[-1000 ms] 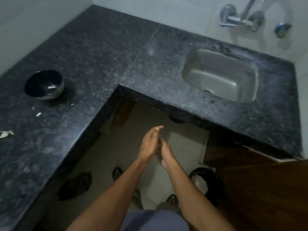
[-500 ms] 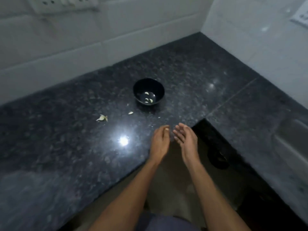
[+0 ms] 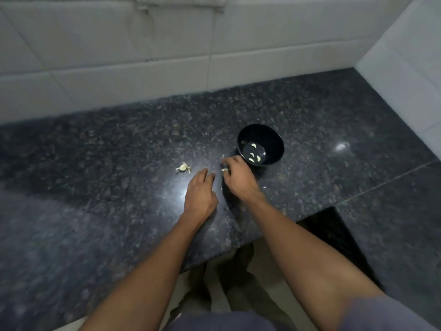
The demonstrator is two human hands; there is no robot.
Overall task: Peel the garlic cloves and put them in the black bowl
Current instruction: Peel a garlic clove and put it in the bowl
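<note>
Right hand (image 3: pixel 238 179) beside black bowl (image 3: pixel 274 137)

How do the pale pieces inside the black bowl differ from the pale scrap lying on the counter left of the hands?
The pale garlic pieces are smooth, curved and separate, inside the round black bowl. The ragged pale scrap is flared and papery-looking, lying alone on the dark speckled stone counter. Both are off-white.

A counter (image 3: pixel 119 187) fills the middle of the frame, with a tiled wall (image 3: pixel 143 56) above it. A bowl (image 3: pixel 274 139) sits on the counter right of centre, with garlic cloves (image 3: pixel 254 156) inside. A scrap of garlic skin (image 3: pixel 183 167) lies left of the bowl. Between them, lower, are the left hand (image 3: pixel 200 197) and right hand (image 3: pixel 238 177), the right just beside the bowl.
</note>
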